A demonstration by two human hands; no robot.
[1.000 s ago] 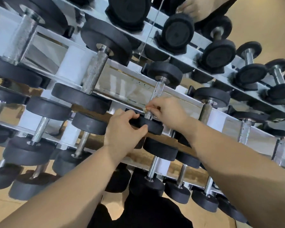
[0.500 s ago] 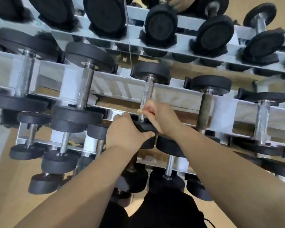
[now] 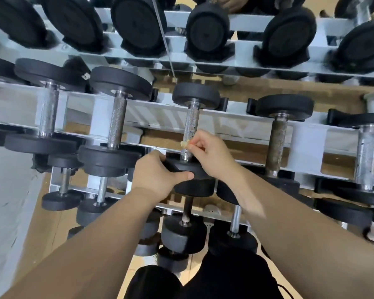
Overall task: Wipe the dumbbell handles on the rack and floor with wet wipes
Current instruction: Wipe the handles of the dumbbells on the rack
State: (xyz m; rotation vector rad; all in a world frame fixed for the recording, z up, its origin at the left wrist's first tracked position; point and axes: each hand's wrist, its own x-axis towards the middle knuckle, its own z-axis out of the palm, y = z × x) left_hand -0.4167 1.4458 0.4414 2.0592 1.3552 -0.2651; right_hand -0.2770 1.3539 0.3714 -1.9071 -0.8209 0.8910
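Dumbbell handle [image 3: 192, 124]: right hand [image 3: 212, 157] pinches wipe wad [image 3: 184, 144] against its near end; left hand [image 3: 157, 176] grips adjoining weight head [image 3: 179, 167].

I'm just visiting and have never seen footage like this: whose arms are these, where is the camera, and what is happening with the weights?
No machine here: these are a person's bare arms, filmed by a camera worn on the head, looking down. In front stands a metal rack of dumbbells. The left hand grips the near black end of one dumbbell. The right hand pinches a small crumpled wipe against its metal handle, apparently cleaning it.
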